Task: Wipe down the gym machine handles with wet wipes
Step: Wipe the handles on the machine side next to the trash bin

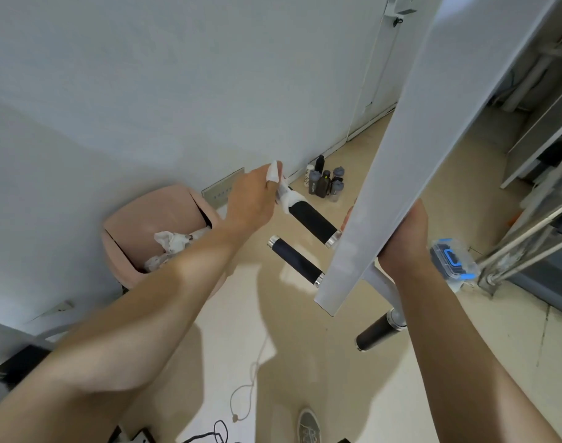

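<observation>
Three black foam handles with chrome collars stick out from a white machine beam (pixel 401 155). My left hand (pixel 252 203) grips a white wet wipe (pixel 284 191) wrapped over the far end of the upper handle (pixel 311 220). Below it the middle handle (pixel 294 260) is bare, and a third handle (pixel 377 334) points down toward me. My right hand (pixel 404 238) holds the beam from behind, its fingers curled round the beam's edge and mostly hidden.
A pink bin (pixel 145 231) holding crumpled used wipes stands against the white wall on the left. Several dark bottles (pixel 326 182) are grouped on the floor by the wall. Cables (pixel 241 407) and my shoe (pixel 308 426) lie on the beige floor below. Cable-machine frame at right.
</observation>
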{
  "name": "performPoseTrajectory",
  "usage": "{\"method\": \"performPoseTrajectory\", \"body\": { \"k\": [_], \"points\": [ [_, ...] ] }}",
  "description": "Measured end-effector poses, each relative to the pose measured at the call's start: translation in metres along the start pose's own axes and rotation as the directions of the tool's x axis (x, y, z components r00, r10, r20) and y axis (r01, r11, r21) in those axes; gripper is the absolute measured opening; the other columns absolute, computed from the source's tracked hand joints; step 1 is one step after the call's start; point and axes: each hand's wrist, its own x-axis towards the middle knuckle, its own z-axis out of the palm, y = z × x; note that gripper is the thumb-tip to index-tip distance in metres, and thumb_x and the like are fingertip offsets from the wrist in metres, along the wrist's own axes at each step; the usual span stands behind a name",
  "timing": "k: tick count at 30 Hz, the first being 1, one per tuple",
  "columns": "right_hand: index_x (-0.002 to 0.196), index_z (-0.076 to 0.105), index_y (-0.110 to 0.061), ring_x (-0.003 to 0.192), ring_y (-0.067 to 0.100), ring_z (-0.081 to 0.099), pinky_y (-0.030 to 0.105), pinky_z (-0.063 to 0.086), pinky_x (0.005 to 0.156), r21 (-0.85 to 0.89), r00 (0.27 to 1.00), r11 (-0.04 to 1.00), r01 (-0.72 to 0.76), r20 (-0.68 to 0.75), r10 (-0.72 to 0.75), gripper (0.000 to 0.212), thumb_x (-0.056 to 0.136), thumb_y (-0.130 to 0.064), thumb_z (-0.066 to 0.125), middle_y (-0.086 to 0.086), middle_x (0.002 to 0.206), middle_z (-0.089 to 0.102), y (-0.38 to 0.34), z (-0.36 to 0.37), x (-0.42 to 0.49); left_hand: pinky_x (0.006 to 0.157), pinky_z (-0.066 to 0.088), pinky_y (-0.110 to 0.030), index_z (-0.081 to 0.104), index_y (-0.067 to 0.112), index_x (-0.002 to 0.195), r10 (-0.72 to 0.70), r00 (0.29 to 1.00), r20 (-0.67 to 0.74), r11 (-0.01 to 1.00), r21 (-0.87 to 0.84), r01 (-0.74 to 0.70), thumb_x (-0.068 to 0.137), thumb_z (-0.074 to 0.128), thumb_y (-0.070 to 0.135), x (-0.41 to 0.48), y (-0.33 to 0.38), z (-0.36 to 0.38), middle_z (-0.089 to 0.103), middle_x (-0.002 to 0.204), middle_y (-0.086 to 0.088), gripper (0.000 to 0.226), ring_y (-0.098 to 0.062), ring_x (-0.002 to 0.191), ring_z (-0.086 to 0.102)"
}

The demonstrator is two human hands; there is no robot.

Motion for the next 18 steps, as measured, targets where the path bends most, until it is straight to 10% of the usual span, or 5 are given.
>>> {"method": "performPoseTrajectory", "body": {
  "k": [5,9,13,18],
  "points": [
    [0.105,0.057,-0.006,0.089,0.041,0.051,0.056,0.044,0.082,0.005,1.0,1.0,-0.025,0.006,0.025,0.05,0.071,-0.043,0.058,0.022,0.097,0.053,-0.001,0.0,0.0,0.061,0.048,-0.038,0.046,0.021,0.069,-0.248,0.964,-0.096,0.95,-0.219,0.222,0.094,0.038,0.009,0.007,-0.021,-0.011,0.058,0.069,-0.002,0.029,-0.032,0.072,0.061],
    [0.104,0.058,-0.007,0.089,0.041,0.053,0.056,0.045,0.083,-0.005,0.999,1.0,-0.029,0.017,0.029,0.054,0.066,-0.045,0.061,0.022,0.094,0.055,0.001,0.001,-0.001,0.052,0.043,-0.025,0.062,0.019,0.077,-0.552,0.822,-0.141,0.684,-0.639,0.35,0.102,0.044,0.015,0.018,-0.034,-0.039,0.064,0.075,-0.001,0.031,-0.013,0.055,0.055],
    [0.104,0.056,-0.007,0.089,0.041,0.051,0.056,0.043,0.081,0.017,0.999,0.999,-0.029,0.04,0.028,0.055,0.065,-0.045,0.062,0.019,0.088,0.056,0.003,0.0,0.0,0.067,0.053,-0.027,0.074,0.018,0.09,-0.205,0.978,0.05,0.744,-0.641,0.189,0.099,0.061,0.026,-0.003,-0.006,-0.062,0.067,0.071,0.001,0.018,-0.012,0.062,0.062],
    [0.105,0.056,-0.005,0.089,0.041,0.051,0.055,0.043,0.082,0.017,0.999,1.0,-0.023,0.036,0.023,0.055,0.067,-0.044,0.061,0.023,0.093,0.055,0.002,0.001,0.0,0.084,0.049,-0.023,0.072,0.02,0.112,0.191,0.926,0.327,0.938,-0.339,-0.074,0.09,0.076,0.03,-0.017,0.017,-0.06,0.073,0.107,-0.001,0.025,-0.016,0.096,0.067]
  ]
}}
